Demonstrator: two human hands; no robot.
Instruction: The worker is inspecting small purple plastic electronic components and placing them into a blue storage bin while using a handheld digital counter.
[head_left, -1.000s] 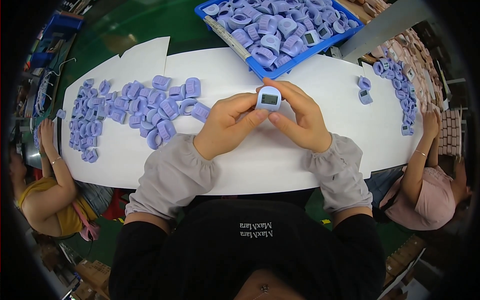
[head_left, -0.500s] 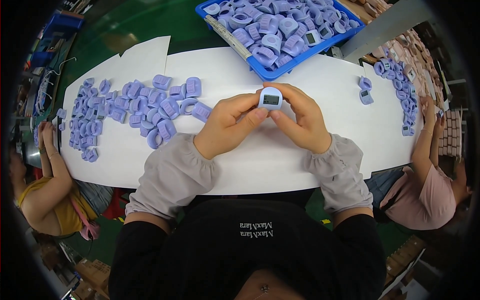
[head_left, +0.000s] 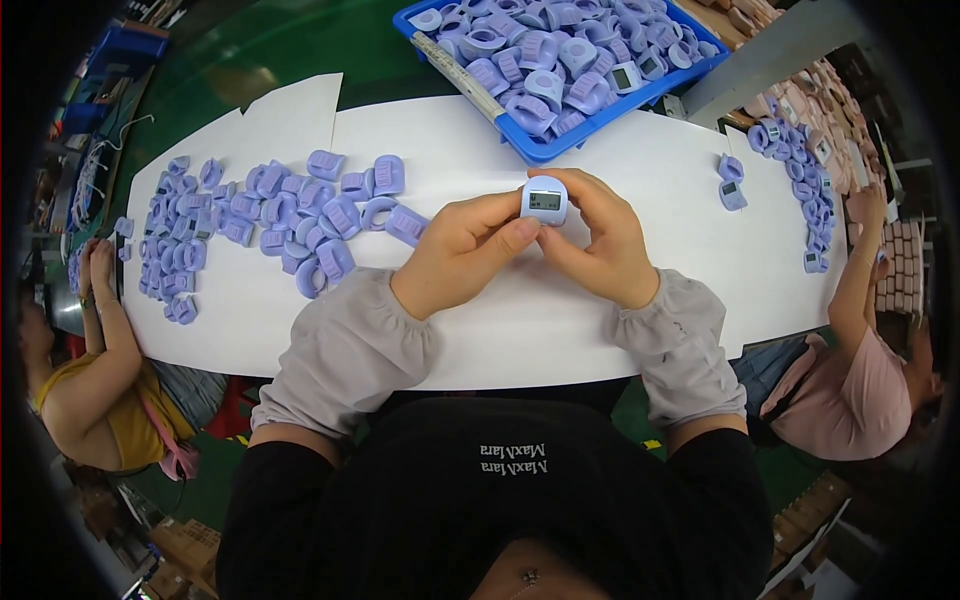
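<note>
Clearly, you are holding a small, round-topped, lilac plastic counter (head_left: 544,184) over the smooth white tabletop (head_left: 500,350), its grey rectangular screen (head_left: 543,201) facing up toward you and displaying dark characters. Your left hand (head_left: 462,245) is gripping it from one side, the thumb pressing near its lower edge; your right hand (head_left: 602,245) is closing on the other side, its fingers curling partly out of sight behind. Gathered grey fabric sleeves (head_left: 360,325) are covering your forearms.

Further out, a broad scatter of glossy lilac plastic counters with looped and ribbed parts (head_left: 300,215) is lying to your left, and two similar lilac pieces (head_left: 732,195) are resting to your right. Beyond your hands, a blue plastic crate (head_left: 541,153) is holding a heap of matching pieces; a pale strip (head_left: 460,78) is running along its side, its markings too small to read. You are wearing a black shirt (head_left: 480,540) bearing white lettering in two lines.
</note>
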